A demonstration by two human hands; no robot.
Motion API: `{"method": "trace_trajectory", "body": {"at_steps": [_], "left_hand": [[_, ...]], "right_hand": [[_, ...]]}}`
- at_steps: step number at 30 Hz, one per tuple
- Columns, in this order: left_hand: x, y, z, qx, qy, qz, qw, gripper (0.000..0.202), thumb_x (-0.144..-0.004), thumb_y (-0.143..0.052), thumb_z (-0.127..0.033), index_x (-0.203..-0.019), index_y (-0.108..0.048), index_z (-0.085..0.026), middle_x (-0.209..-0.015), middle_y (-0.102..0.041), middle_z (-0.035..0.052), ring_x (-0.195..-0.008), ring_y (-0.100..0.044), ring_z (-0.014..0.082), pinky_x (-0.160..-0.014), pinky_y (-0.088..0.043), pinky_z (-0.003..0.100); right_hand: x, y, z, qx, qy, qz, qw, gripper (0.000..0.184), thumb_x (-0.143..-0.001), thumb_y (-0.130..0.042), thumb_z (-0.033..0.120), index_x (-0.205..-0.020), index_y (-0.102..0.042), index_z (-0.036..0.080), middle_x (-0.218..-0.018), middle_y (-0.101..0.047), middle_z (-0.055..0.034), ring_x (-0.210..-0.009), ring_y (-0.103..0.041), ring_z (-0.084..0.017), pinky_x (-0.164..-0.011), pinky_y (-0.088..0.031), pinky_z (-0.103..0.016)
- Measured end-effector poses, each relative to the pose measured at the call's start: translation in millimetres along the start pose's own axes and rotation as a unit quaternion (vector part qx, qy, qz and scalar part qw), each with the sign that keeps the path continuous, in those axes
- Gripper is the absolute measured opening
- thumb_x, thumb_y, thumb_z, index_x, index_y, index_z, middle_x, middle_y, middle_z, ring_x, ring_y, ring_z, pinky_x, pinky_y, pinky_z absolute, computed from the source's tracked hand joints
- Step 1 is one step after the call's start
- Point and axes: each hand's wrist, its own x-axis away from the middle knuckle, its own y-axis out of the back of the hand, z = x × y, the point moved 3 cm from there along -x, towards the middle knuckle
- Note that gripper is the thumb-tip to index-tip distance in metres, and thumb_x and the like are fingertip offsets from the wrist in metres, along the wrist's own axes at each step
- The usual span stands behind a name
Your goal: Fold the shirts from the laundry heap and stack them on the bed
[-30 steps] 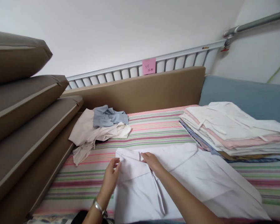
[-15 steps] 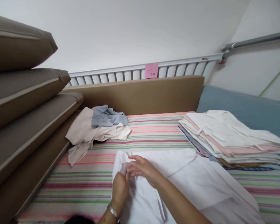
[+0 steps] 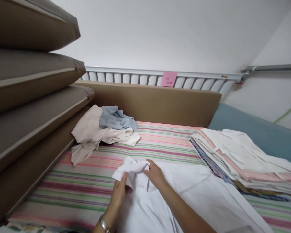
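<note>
A white garment (image 3: 191, 191), its exact kind unclear, lies spread over the striped cloth in front of me. My left hand (image 3: 119, 189), with a silver bracelet at the wrist, pinches the garment's raised left edge between thumb and fingers. My right hand (image 3: 155, 173) grips the same raised part a little to the right, closed on a fold. Between the two hands the fabric is lifted and bunched, with a flap hanging over to the left. Some of my left fingers are hidden beneath the cloth.
A neat stack of folded garments (image 3: 247, 155) sits to the right. Crumpled pink and blue-grey clothes (image 3: 106, 129) lie at the back left. Thick brown cushions (image 3: 38, 103) are piled along the left. A brown padded board (image 3: 147, 103) and a white radiator (image 3: 133, 79) stand behind.
My hands were close together over the garment's left edge; now they are apart, each gripping it. The edge has been lifted and a flap opened out. The view has shifted slightly.
</note>
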Motion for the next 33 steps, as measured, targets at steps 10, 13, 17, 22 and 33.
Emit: {"method": "trace_trajectory", "body": {"at_steps": [10,13,17,22,33], "left_hand": [[33,-16.4,7,-0.311,-0.271,0.14,0.9,0.053,-0.09,-0.037,-0.044,-0.138,-0.038,-0.022,-0.146,-0.036,0.0095,-0.135,-0.03,0.0245,-0.113,-0.022,0.044],[37,-23.9,20,-0.449,-0.291,0.225,0.814,0.047,-0.089,-0.04,-0.046,-0.135,-0.041,-0.034,-0.148,-0.032,0.0043,-0.137,-0.024,0.0286,-0.11,-0.02,0.055],[43,-30.4,20,-0.505,-0.305,0.275,0.76,0.047,-0.087,-0.042,-0.053,-0.13,-0.045,-0.037,-0.141,-0.044,0.0019,-0.134,-0.031,0.0307,-0.107,-0.022,0.06],[43,-33.2,1,-0.478,-0.328,0.186,0.793,0.033,-0.091,-0.042,-0.033,-0.119,-0.057,-0.026,-0.122,-0.061,0.0059,-0.11,-0.054,0.0221,-0.097,-0.041,0.042],[33,-24.4,10,-0.507,-0.279,0.116,0.807,0.024,-0.087,-0.048,-0.025,-0.099,-0.067,-0.021,-0.118,-0.061,0.0077,-0.108,-0.052,0.0243,-0.095,-0.037,0.041]], "right_hand": [[-20,26,21,0.044,0.205,-0.089,0.974,0.047,-0.074,-0.039,0.011,-0.116,-0.057,0.023,-0.095,-0.06,-0.0036,-0.088,-0.056,-0.017,-0.081,-0.045,-0.03],[-37,28,4,0.049,0.181,-0.094,0.978,0.046,-0.072,-0.041,0.011,-0.113,-0.059,0.022,-0.093,-0.061,-0.0036,-0.088,-0.057,-0.017,-0.083,-0.045,-0.031],[-47,33,-14,0.05,0.106,-0.125,0.985,0.044,-0.075,-0.039,0.015,-0.115,-0.057,0.017,-0.1,-0.062,-0.0077,-0.086,-0.06,-0.018,-0.084,-0.046,-0.034],[-32,31,-10,0.065,0.076,-0.086,0.991,0.04,-0.084,-0.038,0.03,-0.119,-0.054,0.019,-0.113,-0.06,-0.0079,-0.096,-0.059,-0.018,-0.088,-0.043,-0.03],[-55,9,2,0.091,-0.026,0.007,0.995,0.031,-0.069,-0.06,0.022,-0.1,-0.065,0.02,-0.106,-0.066,-0.0097,-0.1,-0.059,-0.026,-0.086,-0.043,-0.04]]}}
